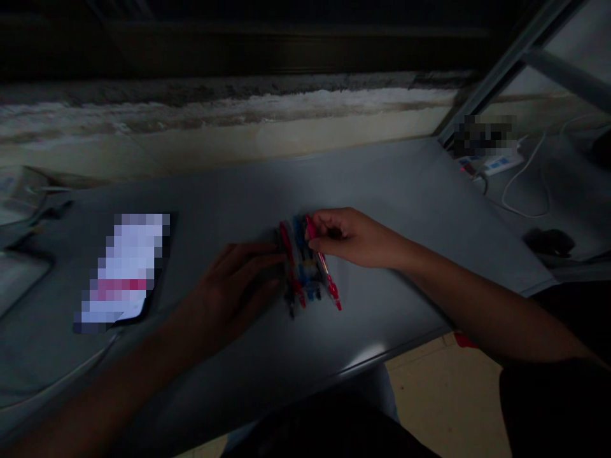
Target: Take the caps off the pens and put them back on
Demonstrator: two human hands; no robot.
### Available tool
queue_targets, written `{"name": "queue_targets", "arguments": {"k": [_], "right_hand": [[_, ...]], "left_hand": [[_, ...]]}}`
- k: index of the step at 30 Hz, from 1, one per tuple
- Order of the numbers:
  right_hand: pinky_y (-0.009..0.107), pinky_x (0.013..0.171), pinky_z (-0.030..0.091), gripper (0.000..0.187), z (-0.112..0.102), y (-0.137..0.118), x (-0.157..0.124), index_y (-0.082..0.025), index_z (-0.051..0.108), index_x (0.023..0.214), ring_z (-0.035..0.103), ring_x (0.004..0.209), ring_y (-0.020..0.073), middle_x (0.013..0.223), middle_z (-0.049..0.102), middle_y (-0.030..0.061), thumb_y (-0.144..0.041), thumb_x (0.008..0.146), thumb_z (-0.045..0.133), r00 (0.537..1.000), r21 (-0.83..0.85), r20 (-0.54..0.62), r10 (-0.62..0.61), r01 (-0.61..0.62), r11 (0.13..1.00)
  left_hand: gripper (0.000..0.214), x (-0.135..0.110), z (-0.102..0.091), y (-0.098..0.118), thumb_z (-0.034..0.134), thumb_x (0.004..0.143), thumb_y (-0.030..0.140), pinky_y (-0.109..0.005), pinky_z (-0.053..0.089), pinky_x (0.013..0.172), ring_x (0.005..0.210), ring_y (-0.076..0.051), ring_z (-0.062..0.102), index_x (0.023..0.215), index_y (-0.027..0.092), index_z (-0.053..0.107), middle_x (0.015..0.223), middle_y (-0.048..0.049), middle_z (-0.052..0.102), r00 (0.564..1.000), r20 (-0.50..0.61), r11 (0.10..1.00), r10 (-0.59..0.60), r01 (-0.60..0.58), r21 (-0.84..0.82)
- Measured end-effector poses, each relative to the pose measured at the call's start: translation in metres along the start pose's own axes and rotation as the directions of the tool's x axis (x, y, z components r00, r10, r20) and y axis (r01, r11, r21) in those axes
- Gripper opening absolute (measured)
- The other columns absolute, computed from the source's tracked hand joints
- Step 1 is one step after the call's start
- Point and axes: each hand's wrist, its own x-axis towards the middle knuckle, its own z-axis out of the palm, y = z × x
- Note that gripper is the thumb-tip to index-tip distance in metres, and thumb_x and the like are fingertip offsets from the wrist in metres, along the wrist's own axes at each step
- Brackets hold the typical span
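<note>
Right hand: your right hand (pixel 347 236) pinches a red pen (pixel 330 280) between thumb and fingers, at its far end.
Left hand: your left hand (pixel 233 280) is spread, thumb apart from the extended fingers, at the left edge of the pen row; whether the fingertips press on the pens, you cannot tell from this view.
Pinched pen, location: at the right end of the row, over the middle of the grey table (pixel 382 184); contact with the tabletop cannot be confirmed.
Pinched pen, long axis: runs from the far left to the near right, its near end angled toward you; which end writes cannot be told.
Row, left side: a second red pen (pixel 285 238) and, outermost, a dark pen (pixel 291 306), both in roughly the same direction as the pinched one.
Row, middle: blue pens (pixel 300 232), side by side between the two red ones; blur hides their exact number.
Markings: lettering on the barrels is too dark and blurred for you to read.
Phone: to your left, a phone (pixel 126 267) with a lit, pixelated screen; its text is masked.
Right surface: a white power strip (pixel 502 163) and a white cable (pixel 506 191) lie beyond the metal frame.
</note>
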Motion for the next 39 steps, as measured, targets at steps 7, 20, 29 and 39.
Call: {"name": "queue_targets", "arguments": {"k": [7, 20, 29, 39], "right_hand": [[0.023, 0.055, 0.041, 0.049, 0.007, -0.017, -0.002, -0.023, 0.054, 0.081, 0.054, 0.054, 0.0086, 0.06, 0.059, -0.0086, -0.054, 0.091, 0.091, 0.998, 0.336, 0.038, 0.042, -0.052, 0.94], [0.028, 0.062, 0.041, 0.069, 0.031, -0.029, -0.014, -0.021, 0.058, 0.064, 0.048, 0.053, 0.0077, 0.056, 0.057, -0.005, -0.074, 0.106, 0.071, 0.998, 0.288, 0.006, 0.055, -0.055, 0.956], [0.03, 0.063, 0.044, 0.081, 0.028, -0.037, -0.016, -0.024, 0.045, 0.055, 0.046, 0.048, 0.0081, 0.048, 0.053, -0.0035, -0.085, 0.108, 0.056, 0.986, 0.32, 0.133, 0.102, -0.14, 0.937], [0.026, 0.054, 0.024, 0.069, 0.015, -0.03, -0.017, -0.023, 0.041, 0.064, 0.026, 0.056, 0.0069, 0.061, 0.026, -0.0084, -0.064, 0.113, 0.065, 0.948, 0.183, 0.266, -0.177, 0.13, 0.974]], "left_hand": [[0.045, -0.01, -0.003, 0.016, 0.06, 0.117, 0.047, -0.047, 0.068, 0.11, 0.129, -0.032, 0.077, 0.159, 0.033, 0.062, 0.146, -0.0115, 0.075, 0.999, -0.028, 0.996, -0.03, 0.027, -0.085], [0.025, -0.008, -0.004, 0.034, 0.07, 0.113, 0.034, -0.033, 0.067, 0.072, 0.081, -0.021, 0.08, 0.137, 0.029, 0.07, 0.099, -0.0025, 0.083, 0.981, -0.191, 0.996, 0.01, -0.027, -0.088], [0.02, -0.002, -0.012, 0.035, 0.064, 0.117, 0.022, -0.031, 0.062, 0.073, 0.074, -0.018, 0.075, 0.134, 0.029, 0.072, 0.095, 0.0002, 0.08, 0.978, -0.198, 0.991, 0.071, -0.046, 0.128], [0.048, -0.004, -0.011, 0.035, 0.039, 0.126, 0.042, -0.025, 0.056, 0.065, 0.067, -0.016, 0.071, 0.096, 0.025, 0.072, 0.079, 0.0019, 0.075, 0.967, 0.175, 0.905, -0.185, 0.238, -0.353]]}}
